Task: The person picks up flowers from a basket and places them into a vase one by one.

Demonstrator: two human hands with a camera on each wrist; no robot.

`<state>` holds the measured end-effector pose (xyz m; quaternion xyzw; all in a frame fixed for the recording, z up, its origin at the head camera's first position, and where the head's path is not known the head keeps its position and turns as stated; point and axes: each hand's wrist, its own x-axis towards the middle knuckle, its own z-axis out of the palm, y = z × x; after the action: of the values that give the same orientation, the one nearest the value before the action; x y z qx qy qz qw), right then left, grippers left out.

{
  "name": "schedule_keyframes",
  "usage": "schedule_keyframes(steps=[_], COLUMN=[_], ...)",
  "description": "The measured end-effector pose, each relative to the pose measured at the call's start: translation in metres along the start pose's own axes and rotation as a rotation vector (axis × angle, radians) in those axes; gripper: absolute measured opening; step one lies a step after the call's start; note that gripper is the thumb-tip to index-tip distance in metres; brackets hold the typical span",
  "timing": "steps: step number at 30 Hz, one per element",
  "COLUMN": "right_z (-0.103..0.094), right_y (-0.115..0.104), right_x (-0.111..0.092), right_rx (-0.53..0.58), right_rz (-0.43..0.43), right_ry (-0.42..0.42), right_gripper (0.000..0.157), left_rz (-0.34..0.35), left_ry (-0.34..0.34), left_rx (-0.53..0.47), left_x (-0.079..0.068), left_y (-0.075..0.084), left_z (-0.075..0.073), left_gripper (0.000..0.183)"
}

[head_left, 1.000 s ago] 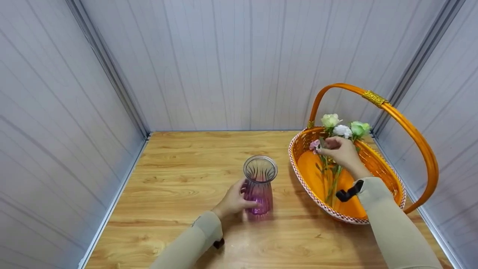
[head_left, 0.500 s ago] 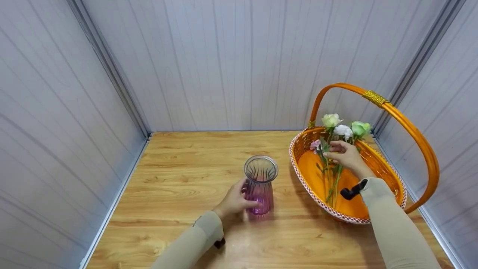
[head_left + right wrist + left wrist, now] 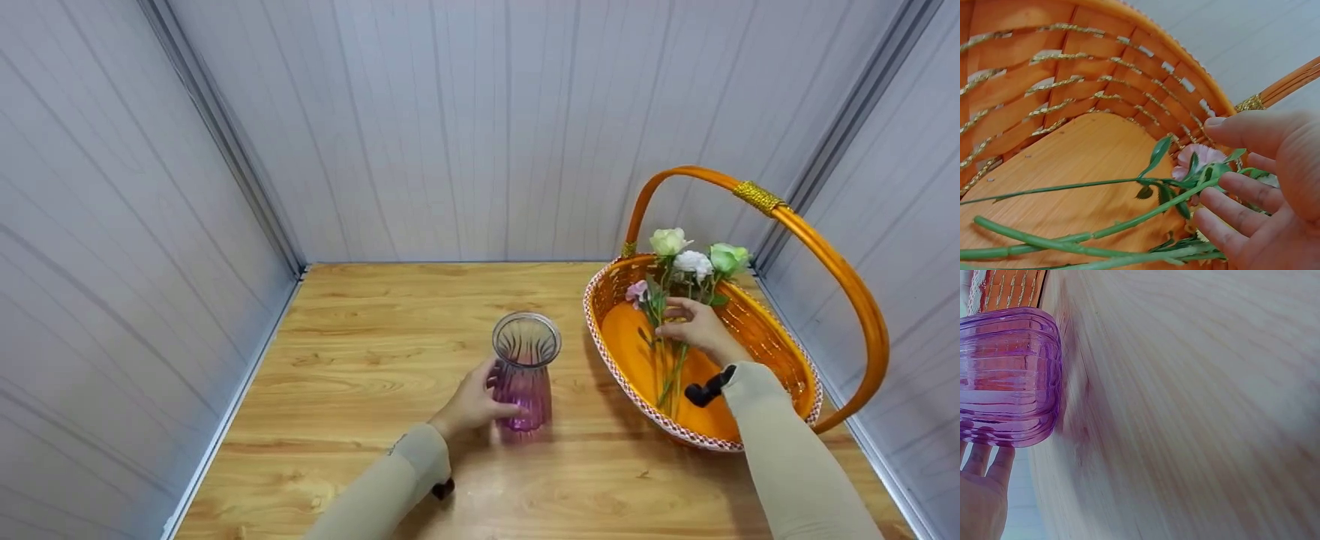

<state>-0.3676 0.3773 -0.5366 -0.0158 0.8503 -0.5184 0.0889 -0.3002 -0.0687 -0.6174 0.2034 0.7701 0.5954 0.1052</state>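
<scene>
A ribbed glass vase (image 3: 527, 379), purple at the base and greyish at its flared mouth, stands upright on the table. My left hand (image 3: 474, 401) grips its lower body from the left, with the thumb across the near side; in the left wrist view fingertips press the purple glass. My right hand (image 3: 697, 330) reaches into the orange basket (image 3: 619, 334), its fingers loosely extended and the thumb apart. Its fingertips are right at the green stems (image 3: 1123, 225). Above lie a cream rose (image 3: 670, 241), a white flower (image 3: 693, 264) and a green rose (image 3: 728, 258). Nearby is a pink carnation (image 3: 1199, 160).
An arched orange handle (image 3: 832, 259) with gold wrapping (image 3: 759, 196) rises over the basket. Pale panel walls (image 3: 480, 135) enclose the back and both sides. The wooden table (image 3: 360, 360) extends left of the vase.
My right hand has drawn slightly back toward me, from beside the pink carnation down along the stems. The left hand and the vase stay in place.
</scene>
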Motion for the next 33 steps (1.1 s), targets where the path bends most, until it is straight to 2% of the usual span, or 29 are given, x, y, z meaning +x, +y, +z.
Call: schedule_keyframes(steps=[7, 16, 23, 28, 33], right_z=[0.004, 0.009, 0.012, 0.013, 0.012], right_y=[0.009, 0.004, 0.004, 0.007, 0.01], right_x=[0.006, 0.007, 0.01, 0.012, 0.016], right_rx=[-0.041, -0.088, -0.052, -0.038, -0.003], right_rz=[0.034, 0.074, 0.111, 0.127, 0.131], right_ry=[-0.046, -0.062, -0.086, -0.083, -0.041], right_gripper=[0.083, 0.089, 0.092, 0.086, 0.075], left_rz=[-0.007, -0.012, -0.005, -0.006, -0.013], left_ry=[-0.004, -0.003, -0.003, -0.008, -0.007], left_rx=[-0.022, -0.023, -0.031, -0.036, -0.044], left_x=[-0.001, -0.001, -0.002, -0.002, -0.002], left_y=[0.0, 0.001, 0.002, 0.003, 0.002], left_z=[-0.001, 0.0, -0.001, -0.001, 0.0], left_gripper=[0.101, 0.098, 0.099, 0.101, 0.102])
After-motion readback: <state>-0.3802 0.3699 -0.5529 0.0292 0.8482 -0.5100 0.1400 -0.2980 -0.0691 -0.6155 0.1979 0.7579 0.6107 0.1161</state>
